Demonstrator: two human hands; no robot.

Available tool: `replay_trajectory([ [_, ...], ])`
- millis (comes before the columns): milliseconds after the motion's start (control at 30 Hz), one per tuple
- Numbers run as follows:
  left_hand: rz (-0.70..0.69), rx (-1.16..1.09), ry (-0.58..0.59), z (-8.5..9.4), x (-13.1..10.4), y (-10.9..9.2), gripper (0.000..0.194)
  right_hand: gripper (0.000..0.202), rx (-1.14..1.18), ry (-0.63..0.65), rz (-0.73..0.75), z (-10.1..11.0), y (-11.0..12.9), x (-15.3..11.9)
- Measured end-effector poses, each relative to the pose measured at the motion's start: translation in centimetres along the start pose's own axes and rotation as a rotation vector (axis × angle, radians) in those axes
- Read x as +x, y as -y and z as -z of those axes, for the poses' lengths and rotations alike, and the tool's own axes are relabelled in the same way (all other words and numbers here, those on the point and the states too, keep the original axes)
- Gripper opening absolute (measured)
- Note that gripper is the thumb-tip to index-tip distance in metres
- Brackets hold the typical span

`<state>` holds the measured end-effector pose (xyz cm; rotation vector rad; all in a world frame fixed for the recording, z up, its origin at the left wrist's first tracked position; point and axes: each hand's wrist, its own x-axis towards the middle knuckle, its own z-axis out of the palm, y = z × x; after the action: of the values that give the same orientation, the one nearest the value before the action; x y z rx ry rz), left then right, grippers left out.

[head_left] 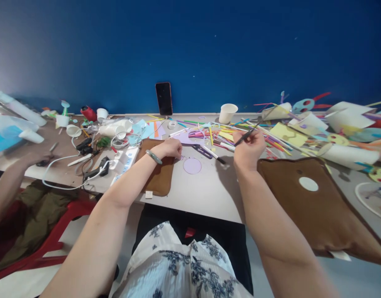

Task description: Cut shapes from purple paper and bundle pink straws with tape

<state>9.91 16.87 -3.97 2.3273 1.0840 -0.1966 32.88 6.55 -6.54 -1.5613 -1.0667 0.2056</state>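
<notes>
My right hand is raised over the right part of the table, its fingers closed around a slim black pen. My left hand is closed, with the fingers curled under at the edge of a brown cushion. What it holds, if anything, is hidden. Just right of it lies a pale purple paper circle. Purple scissors rest beyond the circle, beside a white marker with a black end.
A phone leans on the blue wall, with a paper cup to its right. Colored sticks and paper crafts crowd the back and right. A brown cushion lies at right. A power strip, cables and another person's hand are at left.
</notes>
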Motion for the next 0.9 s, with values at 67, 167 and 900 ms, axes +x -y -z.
replay_trajectory([
  [67,-0.006,0.0,0.015,0.7,0.0,0.1,0.012,0.022,0.05,-0.055,-0.02,0.3,-0.5,0.4],
  [167,-0.024,-0.008,-0.104,2.1,0.2,0.0,0.019,0.024,0.126,-0.245,-0.074,0.8,-1.4,1.3],
  [900,0.006,0.189,-0.153,0.3,-3.1,0.7,0.039,0.019,-0.263,0.249,0.139,-1.5,-1.7,-1.2],
])
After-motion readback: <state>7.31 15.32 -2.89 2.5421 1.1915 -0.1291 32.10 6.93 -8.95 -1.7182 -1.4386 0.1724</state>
